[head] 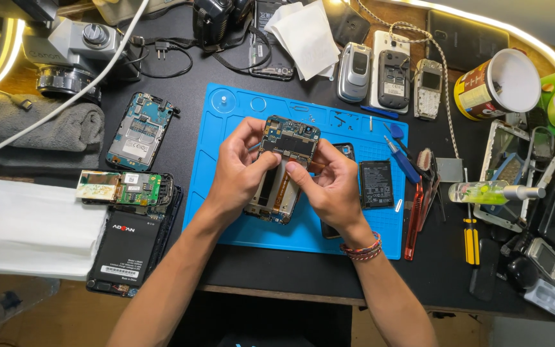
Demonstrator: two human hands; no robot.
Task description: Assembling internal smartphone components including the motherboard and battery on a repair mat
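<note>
While hands [242,168] grip phone [284,168], cup [499,83] tipped

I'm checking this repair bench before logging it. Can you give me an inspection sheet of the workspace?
Surface: black desk with a blue mat.
Job's things: opened phone, board exposed, held above the mat.
Clutter: battery, old phones, two more stripped phones, screwdriver, cup, paper.
Grippers: left hand and right hand both grip the opened phone.
Cables: white cable, black cord, braided cord.
Surroundings: microscope, grey towel, white cloth.
</note>
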